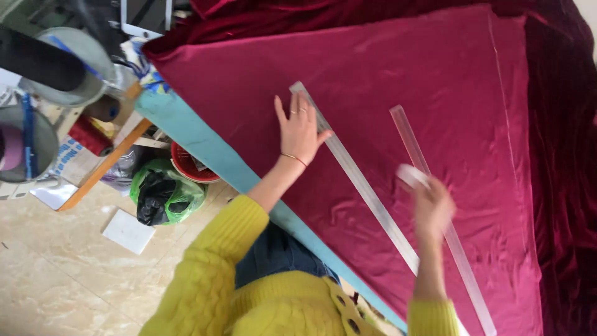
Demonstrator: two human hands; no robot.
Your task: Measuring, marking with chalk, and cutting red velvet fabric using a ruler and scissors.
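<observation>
Table: light blue edge visible, the top covered by a crimson velvet cloth spread mostly flat, with darker folds bunched along the far and right sides. Floor: pale beige tile, a white square tile piece lying loose on it.

Containers beside the table: a red basket on the floor, partly under the table edge, contents not legible. Next to it a green plastic bag holding something black. A red thread spool lies near an orange wooden bar. Grey round machine parts at upper left, blurred.

On the cloth: two long clear rulers. The nearer clear ruler runs diagonally; the second clear ruler lies to its right, well apart at the top.

Left hand: open, fingers spread, pressed flat on the cloth with the thumb side touching the nearer ruler. Holds nothing.

Right hand: blurred by motion, over the second ruler, fingers closed around a small white piece, likely chalk.

Sleeves yellow knit.
</observation>
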